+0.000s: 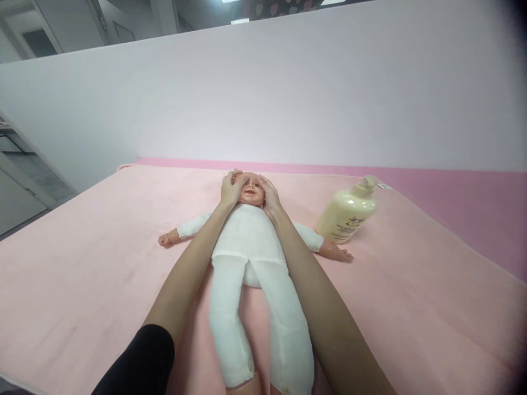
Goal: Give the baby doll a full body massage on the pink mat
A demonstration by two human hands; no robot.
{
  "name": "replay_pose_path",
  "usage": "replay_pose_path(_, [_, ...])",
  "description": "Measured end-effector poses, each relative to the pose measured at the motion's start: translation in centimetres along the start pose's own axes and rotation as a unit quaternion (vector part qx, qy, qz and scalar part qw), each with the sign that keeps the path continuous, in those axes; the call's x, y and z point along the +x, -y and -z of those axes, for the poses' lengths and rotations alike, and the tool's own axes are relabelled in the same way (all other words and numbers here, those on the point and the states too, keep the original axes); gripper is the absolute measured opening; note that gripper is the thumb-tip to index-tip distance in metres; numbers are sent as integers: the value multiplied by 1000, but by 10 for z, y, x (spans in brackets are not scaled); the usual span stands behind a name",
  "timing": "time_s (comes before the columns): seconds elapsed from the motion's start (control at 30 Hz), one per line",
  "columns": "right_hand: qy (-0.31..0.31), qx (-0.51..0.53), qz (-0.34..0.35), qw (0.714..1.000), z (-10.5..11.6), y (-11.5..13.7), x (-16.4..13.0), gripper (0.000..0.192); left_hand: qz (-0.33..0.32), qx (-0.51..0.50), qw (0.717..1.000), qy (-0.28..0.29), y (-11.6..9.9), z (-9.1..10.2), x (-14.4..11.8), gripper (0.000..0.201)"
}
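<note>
A baby doll [251,236] with a white cloth body lies on its back on the pink towel, arms spread and legs toward me. My left hand [233,188] cups the left side of its head, the thumb lying across the brow and over one eye. Against the other side of the head rests my right hand [270,196], fingers curved along the temple and cheek. The undersides of both hands are hidden. Beside the doll's arm on the right stands a pale yellow pump bottle [347,214], leaning to the right in this view.
The pink towel [102,258] covers most of the surface, with a darker pink mat [453,214] showing beyond it at the right and back. A white partition [263,104] rises behind. At the far left, a door [16,192] stands beyond the edge.
</note>
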State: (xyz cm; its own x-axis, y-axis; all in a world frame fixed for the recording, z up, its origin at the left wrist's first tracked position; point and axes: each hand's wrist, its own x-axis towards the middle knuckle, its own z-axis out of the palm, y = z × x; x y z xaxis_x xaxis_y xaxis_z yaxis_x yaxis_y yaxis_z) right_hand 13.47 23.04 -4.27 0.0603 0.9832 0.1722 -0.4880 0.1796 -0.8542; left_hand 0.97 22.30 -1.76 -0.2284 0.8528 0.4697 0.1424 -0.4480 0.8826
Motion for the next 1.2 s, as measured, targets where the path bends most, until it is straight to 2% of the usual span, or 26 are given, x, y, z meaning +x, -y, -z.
replay_pose_path(0.1, [-15,-9,-17,1000,-1,-1,1,44,-2,2,1000,5,-1,0,1,24])
replay_pose_path(0.3, [11,-7,-12,1000,3,-5,5,44,10,6,1000,-1,-1,0,-1,22])
replay_pose_path(0.47, [0,10,-20,1000,1,0,-2,51,-4,15,1000,-17,-4,2,-10,30])
replay_pose_path(0.6, [-39,-3,-59,997,-1,7,-16,54,11,-26,999,25,3,11,-19,41])
replay_pose_path(0.67, [-46,-50,-27,997,0,8,-24,51,1,-16,999,38,7,20,-24,44])
replay_pose_path(0.73, [-36,-110,44,992,3,8,-31,53,-7,19,999,48,8,30,-31,48])
replay_pose_path(0.83, [16,-190,111,975,10,6,-41,70,0,68,993,92,3,40,-40,60])
replay_pose_path(0.93, [49,-240,100,964,15,5,-46,93,-8,96,985,146,-5,44,-44,80])
replay_pose_path(1.07, [56,-224,85,969,17,7,-48,109,6,84,981,173,-8,44,-46,102])
replay_pose_path(1.2, [80,-190,85,975,15,14,-51,103,17,66,982,174,-7,44,-45,103])
